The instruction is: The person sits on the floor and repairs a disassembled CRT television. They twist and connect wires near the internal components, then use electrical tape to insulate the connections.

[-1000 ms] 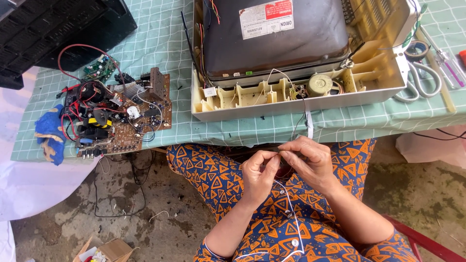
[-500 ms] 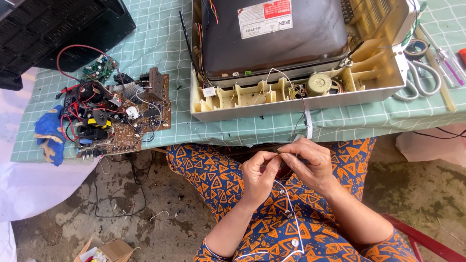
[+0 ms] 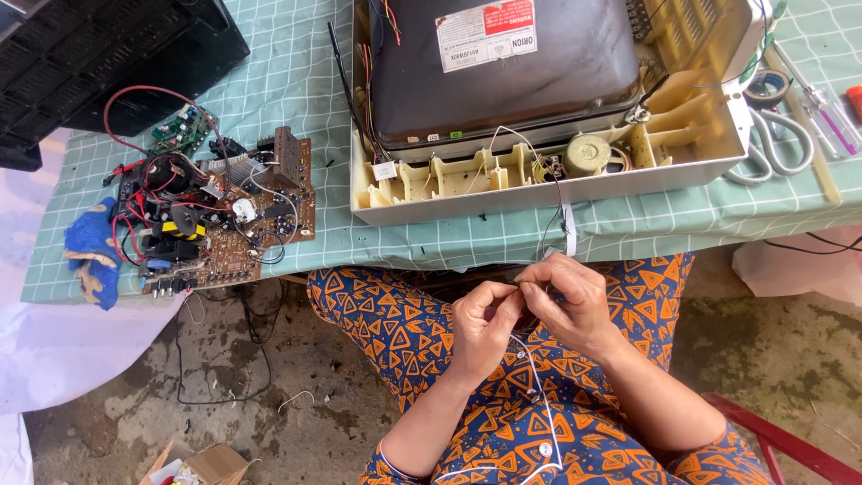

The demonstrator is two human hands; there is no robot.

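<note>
Both hands pinch the thin wire (image 3: 525, 364): left hand (image 3: 480, 328), right hand (image 3: 570, 301); best keep the fingertips close and the strand taut

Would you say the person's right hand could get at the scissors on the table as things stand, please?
Probably yes. The scissors lie in the open on the checked cloth at the right of the cream casing, with nothing over them. The right hand, though, is pinching a thin wire together with the left hand.

Two hands (image 3: 530, 310), one circuit board (image 3: 224, 216) (wires attached), one scissors (image 3: 777, 153), two screwdrivers (image 3: 831, 112).
</note>
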